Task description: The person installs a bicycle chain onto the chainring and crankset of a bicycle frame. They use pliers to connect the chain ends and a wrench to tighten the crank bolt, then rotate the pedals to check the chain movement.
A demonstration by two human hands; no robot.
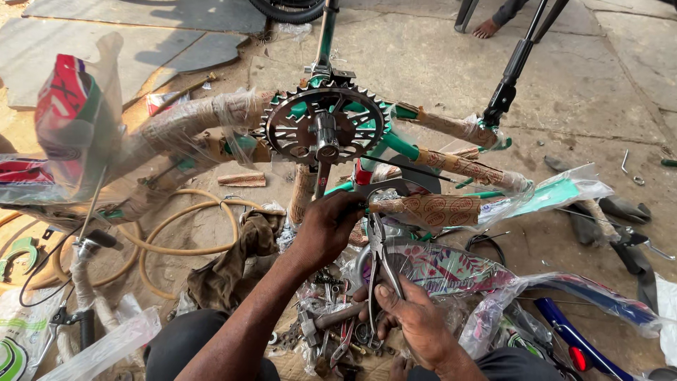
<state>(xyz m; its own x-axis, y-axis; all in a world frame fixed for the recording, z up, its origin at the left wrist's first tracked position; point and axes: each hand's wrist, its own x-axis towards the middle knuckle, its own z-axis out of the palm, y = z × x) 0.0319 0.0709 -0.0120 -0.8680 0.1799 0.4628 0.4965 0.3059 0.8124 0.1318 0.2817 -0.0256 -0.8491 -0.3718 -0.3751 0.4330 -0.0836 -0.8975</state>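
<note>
Item, bicycle frame [423,152] mid-assembly: chainring [324,127] already mounted, wrapping still on, you are gripping pliers [381,261] with right hand [416,321] fingers closed, left hand [328,226] fingers pinching the near frame tube, loose parts [331,331] remaining on the ground.

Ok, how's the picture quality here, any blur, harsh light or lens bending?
In the head view, the plastic-wrapped part at the left edge is smeared with blur, while the chainring, left hand and pliers in the right hand are sharp. Sunlit concrete at top looks bright and hazy, and the edges bow like a wide-angle lens.
</note>
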